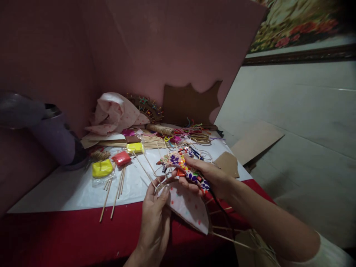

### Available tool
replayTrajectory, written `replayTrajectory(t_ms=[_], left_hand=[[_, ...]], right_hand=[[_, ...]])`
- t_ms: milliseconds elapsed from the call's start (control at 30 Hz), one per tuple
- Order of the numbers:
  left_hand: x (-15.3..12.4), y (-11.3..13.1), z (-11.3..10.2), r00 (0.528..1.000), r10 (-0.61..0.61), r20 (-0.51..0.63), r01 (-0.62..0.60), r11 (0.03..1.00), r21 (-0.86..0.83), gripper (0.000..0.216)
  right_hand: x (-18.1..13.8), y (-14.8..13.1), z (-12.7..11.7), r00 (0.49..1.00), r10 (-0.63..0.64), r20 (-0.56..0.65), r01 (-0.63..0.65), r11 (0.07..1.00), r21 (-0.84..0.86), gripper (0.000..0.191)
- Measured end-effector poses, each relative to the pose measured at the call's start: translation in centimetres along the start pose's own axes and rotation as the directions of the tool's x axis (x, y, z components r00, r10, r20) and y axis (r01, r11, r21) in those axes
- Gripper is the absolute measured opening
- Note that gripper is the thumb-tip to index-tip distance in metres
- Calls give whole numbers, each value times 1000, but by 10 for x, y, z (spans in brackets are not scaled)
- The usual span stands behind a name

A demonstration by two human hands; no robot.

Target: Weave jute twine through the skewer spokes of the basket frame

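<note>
Fabric-covered panel (186,204), pale with small coloured dots, sits between the two hands, its upper left edge pinched between the thumb and fingers of the left hand (157,205). Thin sticks jut out past its far lower right corner, below the right forearm, and others slant up and away from the left fingertips. The right hand (208,174), just above the panel, grips a flower-patterned glue gun (174,160) with its nozzle towards the left; a black cable hangs below that hand.

Red cloth (83,233) spreads under and to the left of the left hand, with a white sheet (80,189) over it further ahead. Loose sticks (114,198) lie left of the left hand, and beyond them are yellow, red and brown packets (121,158). A cardboard scrap (228,165) lies just beyond the right hand.

Further ahead of both hands come a twine roll (160,129), coloured cords (189,130) and a bundle of sticks (116,144). Behind these are crumpled dotted fabric (111,111), an arch with coloured pins (144,107) and jagged brown cardboard (191,102). A purple bottle (55,137) stands far to the left of the left hand.
</note>
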State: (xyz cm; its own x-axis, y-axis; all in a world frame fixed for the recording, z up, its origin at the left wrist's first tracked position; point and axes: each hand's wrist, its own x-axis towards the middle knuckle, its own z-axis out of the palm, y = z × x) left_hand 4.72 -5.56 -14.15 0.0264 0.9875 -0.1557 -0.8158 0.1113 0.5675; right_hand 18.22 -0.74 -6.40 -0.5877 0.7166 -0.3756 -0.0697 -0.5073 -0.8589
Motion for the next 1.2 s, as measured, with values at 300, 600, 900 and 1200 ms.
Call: replayTrajectory(t_ms=[300,600,900,1200], left_hand=[[0,1,0,999,-19,34,19,1000,-14,38],[0,-1,-2,996,-14,84,16,1000,-27,31],[2,-2,-3,1000,-19,-12,19,999,-34,39],[1,-2,-3,998,-5,-58,2,999,-41,39]], right_hand=[[-4,4,-2,999,-39,15,39,999,16,66],[-8,5,6,991,-50,-128,36,994,-106,71],[-10,6,5,990,-136,23,137,945,-297,62],[-1,13,10,980,-188,-60,152,914,-377,38]])
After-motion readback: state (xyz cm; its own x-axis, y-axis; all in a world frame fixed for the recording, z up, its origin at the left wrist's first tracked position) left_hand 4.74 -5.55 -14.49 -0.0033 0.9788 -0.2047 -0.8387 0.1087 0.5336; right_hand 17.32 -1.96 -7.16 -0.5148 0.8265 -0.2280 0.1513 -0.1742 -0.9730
